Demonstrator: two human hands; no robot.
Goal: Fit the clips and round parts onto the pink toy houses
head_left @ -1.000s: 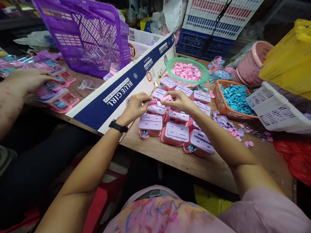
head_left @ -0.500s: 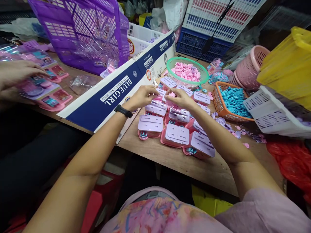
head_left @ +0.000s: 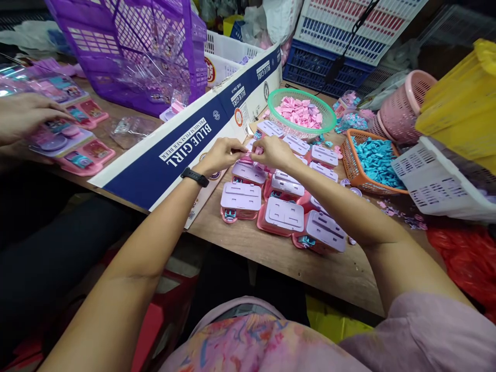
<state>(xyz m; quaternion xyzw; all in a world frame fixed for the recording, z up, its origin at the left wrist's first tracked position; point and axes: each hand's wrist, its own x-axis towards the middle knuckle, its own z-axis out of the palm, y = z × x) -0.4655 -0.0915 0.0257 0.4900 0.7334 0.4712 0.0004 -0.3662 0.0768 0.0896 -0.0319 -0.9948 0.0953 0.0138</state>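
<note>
Farthest left of the working fingers, a co-worker's hand (head_left: 33,114) is seen laid over pink-and-lilac toy sets (head_left: 88,154). Nearer to the fingers, crumpled clear packaging (head_left: 130,132) is seen on the table, with a purple basket (head_left: 198,64) tilted behind it. Just left of the fingers, a cardboard panel (head_left: 149,181) printed "BLUE GIRL" is stood on edge. The fingers of the left hand (head_left: 222,156) are narrowed to a pinch, and small pink plastic (head_left: 253,153) is held at their tips; a black wristband (head_left: 195,177) is worn on that wrist. The same pink plastic is gripped from the other side by the right hand (head_left: 274,152), its fingers curled close; whether one part or two is held cannot be told. Below and to the right of the fingertips, lilac-topped boxes (head_left: 284,214) are set close together on the table (head_left: 271,258). Beyond the fingers to the right, loose pink pieces (head_left: 300,112) are contained in a green basket (head_left: 329,121). Farther right, turquoise pieces (head_left: 377,163) are heaped in an orange basket (head_left: 351,161), beside which a white basket (head_left: 424,178) is tilted.
</note>
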